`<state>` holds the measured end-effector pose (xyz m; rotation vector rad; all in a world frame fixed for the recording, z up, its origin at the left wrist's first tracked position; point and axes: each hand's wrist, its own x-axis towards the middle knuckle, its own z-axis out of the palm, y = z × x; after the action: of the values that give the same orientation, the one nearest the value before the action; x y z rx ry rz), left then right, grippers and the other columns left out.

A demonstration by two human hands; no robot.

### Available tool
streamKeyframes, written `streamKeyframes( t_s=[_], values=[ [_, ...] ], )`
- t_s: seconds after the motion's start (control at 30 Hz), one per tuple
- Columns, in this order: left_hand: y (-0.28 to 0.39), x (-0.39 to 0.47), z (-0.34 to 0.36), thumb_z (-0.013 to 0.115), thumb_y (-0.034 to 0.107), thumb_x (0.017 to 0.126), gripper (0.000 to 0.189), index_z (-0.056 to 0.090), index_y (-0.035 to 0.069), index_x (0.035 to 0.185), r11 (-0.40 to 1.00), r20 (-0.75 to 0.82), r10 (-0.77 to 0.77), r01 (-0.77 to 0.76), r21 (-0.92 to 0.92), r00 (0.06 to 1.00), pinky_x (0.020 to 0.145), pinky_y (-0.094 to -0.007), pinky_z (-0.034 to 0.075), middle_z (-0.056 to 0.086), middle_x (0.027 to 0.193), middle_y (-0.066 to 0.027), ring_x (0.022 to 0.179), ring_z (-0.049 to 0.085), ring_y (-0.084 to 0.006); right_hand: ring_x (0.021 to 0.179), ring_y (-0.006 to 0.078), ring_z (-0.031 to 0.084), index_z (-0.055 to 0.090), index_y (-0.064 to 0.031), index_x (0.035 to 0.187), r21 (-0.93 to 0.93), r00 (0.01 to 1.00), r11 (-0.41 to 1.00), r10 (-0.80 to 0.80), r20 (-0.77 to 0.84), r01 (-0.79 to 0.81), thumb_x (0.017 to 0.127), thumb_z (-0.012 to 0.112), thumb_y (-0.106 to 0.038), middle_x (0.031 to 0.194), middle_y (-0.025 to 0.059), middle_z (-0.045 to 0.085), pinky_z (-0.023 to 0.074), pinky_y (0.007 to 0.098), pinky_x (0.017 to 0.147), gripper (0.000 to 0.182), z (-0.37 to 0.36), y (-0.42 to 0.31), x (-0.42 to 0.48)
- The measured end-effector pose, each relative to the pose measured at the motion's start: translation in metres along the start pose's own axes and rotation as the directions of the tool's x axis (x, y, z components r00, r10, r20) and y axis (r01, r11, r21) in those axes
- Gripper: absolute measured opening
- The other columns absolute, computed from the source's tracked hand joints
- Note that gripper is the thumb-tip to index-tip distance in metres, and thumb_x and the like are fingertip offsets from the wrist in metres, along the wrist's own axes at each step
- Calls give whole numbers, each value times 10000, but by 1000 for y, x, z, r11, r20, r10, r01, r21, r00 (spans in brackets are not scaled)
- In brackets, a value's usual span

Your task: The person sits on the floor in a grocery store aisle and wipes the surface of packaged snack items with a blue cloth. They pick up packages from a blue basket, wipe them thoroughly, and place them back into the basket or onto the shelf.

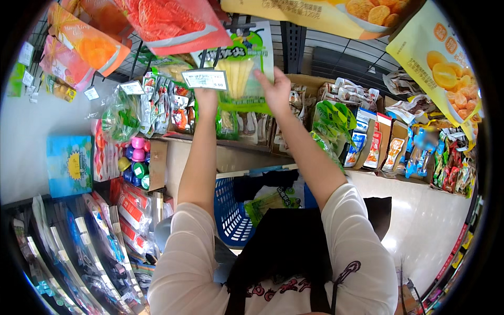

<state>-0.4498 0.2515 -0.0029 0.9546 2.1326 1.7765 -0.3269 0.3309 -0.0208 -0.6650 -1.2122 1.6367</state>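
Note:
A green-and-white plastic packet of pale yellow strips (pixel 236 78) is held up at a hanging rack, beside a double-pronged metal hook. My right hand (pixel 277 92) grips its right edge, with the thumb on the front. At the packet's lower left is my left hand (pixel 206 102), its fingers mostly hidden behind a white price tag (pixel 204 80). Below my arms stands a blue plastic shopping basket (pixel 232 212). Inside it lie a similar green packet (pixel 271 204) and dark cloth.
Large snack bags, one red (pixel 177 23) and one yellow (pixel 445 67), hang close above. Open cartons of small packets (pixel 366 141) line the shelf ahead. At left are a blue box (pixel 70 165), a carton of colourful round containers (pixel 139 161) and shelves of packaged goods (pixel 86 244).

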Motion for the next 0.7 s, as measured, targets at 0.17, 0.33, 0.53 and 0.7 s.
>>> streamKeyframes(
  t_s=[0.17,0.33,0.53,0.7],
  values=[
    [-36,28,13,501,236,777,293,442,32,979,993,87,-54,62,-96,995,782,-252,310,476,932,-41,865,415,-112,662,138,541,545,4,857,-149,994,982,-110,28,113,710,578,-142,766,73,587,429,253,618,210,-6,4,19],
    [-29,-17,15,505,230,775,405,372,-6,1076,949,-21,-157,145,-282,987,857,-247,270,432,1054,-80,981,388,-144,993,202,402,309,-23,1125,-466,897,790,-442,15,397,722,569,-109,1111,125,388,322,287,835,487,-34,16,-17],
    [-16,-189,8,437,54,768,111,415,13,869,983,-194,180,-166,84,964,676,-254,351,451,824,-86,745,425,-164,705,76,410,404,-30,942,-252,934,965,-153,-323,71,801,410,-55,873,42,442,354,193,610,143,-72,35,-172],
    [-71,-305,5,485,54,662,201,481,31,862,818,710,-330,-187,544,622,694,-354,372,500,889,-121,819,461,-279,674,163,517,484,-12,858,-547,969,801,224,-101,-242,753,462,-66,756,109,538,406,252,620,120,-94,49,-247]
  ],
)
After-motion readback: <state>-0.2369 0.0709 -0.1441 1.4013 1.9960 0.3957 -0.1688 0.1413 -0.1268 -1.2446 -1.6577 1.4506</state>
